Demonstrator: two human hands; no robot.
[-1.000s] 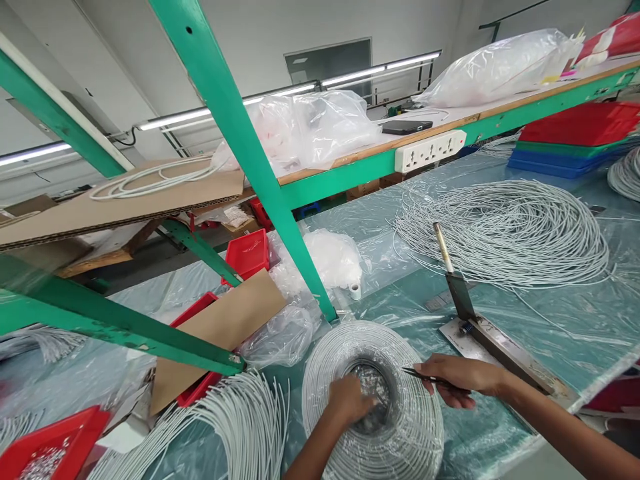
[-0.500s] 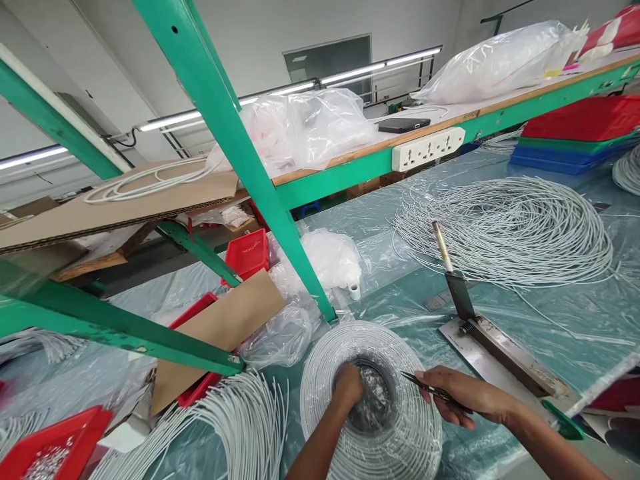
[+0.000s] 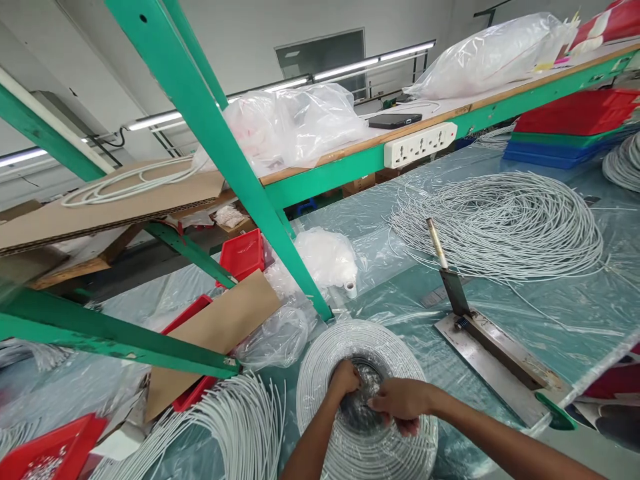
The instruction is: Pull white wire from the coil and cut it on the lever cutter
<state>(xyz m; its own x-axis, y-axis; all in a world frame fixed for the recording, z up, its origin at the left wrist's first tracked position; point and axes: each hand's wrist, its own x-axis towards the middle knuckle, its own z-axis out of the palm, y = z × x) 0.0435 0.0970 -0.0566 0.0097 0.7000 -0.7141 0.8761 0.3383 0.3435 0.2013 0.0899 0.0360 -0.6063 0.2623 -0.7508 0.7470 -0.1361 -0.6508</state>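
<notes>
A thick coil of light grey cable, wrapped in clear plastic film, lies flat at the table's near edge. My left hand is closed at the left of the coil's centre hole and appears to pinch the crinkled film there; the fingertips are partly hidden. Over the right side of that hole is my right hand, its fingers curled. The slim, dark pointed tool held in it half a second ago is now almost wholly hidden by the fingers, which stay wrapped. Both hands nearly meet above the hole.
Right of the coil stands a metal fixture with an upright rod. A loose wire heap lies behind it. A green frame post rises just beyond the coil. Cut wires and a red tray sit at left.
My right hand has moved left from the coil's right rim to its centre hole, and the dark tool has gone from sight. My left hand stays at the hole. The view has shifted slightly.
</notes>
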